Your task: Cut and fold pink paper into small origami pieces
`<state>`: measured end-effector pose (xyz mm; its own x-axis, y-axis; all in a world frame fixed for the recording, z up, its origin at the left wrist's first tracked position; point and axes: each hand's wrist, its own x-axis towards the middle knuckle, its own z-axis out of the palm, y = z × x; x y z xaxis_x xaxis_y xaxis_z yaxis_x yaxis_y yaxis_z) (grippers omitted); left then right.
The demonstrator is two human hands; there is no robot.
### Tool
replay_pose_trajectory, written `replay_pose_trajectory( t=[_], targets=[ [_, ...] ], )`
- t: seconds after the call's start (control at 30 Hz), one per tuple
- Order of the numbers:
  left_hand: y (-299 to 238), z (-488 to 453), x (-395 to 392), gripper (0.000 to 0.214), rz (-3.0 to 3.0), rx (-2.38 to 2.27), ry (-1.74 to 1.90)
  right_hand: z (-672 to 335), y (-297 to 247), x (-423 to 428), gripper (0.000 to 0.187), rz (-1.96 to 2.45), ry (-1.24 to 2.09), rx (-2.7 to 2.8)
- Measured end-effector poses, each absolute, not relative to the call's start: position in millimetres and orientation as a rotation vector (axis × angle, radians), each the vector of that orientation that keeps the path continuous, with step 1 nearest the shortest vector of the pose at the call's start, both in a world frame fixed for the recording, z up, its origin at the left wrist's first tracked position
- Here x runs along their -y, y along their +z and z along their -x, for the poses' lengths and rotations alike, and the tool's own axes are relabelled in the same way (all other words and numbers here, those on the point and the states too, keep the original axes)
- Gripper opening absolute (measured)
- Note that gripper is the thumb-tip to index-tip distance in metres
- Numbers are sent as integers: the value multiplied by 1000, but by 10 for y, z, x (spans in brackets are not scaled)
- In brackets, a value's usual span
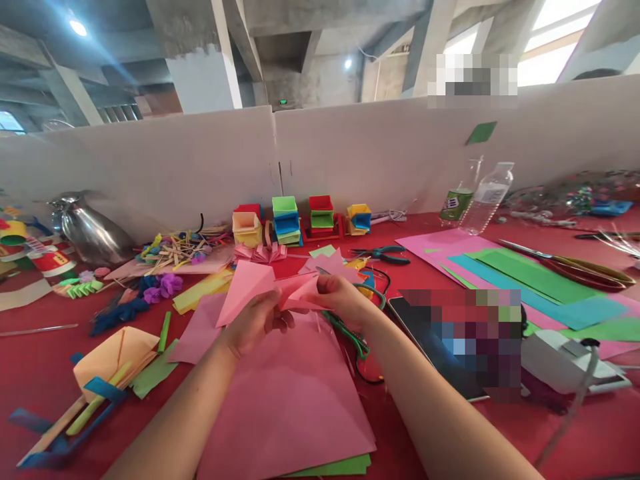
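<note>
A folded sheet of pink paper (249,288) is held up between both hands in the middle of the head view. My left hand (255,319) grips its lower middle, thumb on top. My right hand (340,297) pinches the paper's right end between thumb and fingers. Creases cross the paper, and a broad flap rises at its left. Under the hands lies a stack of pink sheets (295,393), with a green sheet edge (345,465) showing at the front. Green-handled scissors (350,335) lie partly hidden behind my right wrist.
Small folded paper boxes (286,217) stand at the back by a white partition (200,160). Pliers (385,254) lie before them. On the right are a tablet (430,353), coloured sheets (540,280), large scissors (570,263) and plastic bottles (493,193). A metal jug (93,230) stands left.
</note>
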<state>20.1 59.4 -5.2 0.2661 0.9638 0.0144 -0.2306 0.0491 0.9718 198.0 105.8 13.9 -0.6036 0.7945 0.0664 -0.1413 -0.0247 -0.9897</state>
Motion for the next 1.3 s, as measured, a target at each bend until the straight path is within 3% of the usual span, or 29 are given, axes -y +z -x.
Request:
replay_pose_trajectory(
  t=[0.23,0.57,0.83,1.13,1.3],
  targets=[
    [-81,-99,-580,30,-1165,-789,1024,-2033,230,-1020,27,737,1690,1557],
    [-101,-114,-600,28,-1142,-823,996,-2015,183,-1005,41,674,1678,1654],
    [-97,-274,-602,19,-1386,-1143,1274,-1944,96,-1009,38,872,1726,1514],
    [-111,-327,-568,22,-1518,-1156,1355,-1880,72,-966,26,808,1738,1352],
    [-90,-296,-583,27,-1363,-1139,1365,-1880,104,-968,31,742,1633,1440]
  ],
)
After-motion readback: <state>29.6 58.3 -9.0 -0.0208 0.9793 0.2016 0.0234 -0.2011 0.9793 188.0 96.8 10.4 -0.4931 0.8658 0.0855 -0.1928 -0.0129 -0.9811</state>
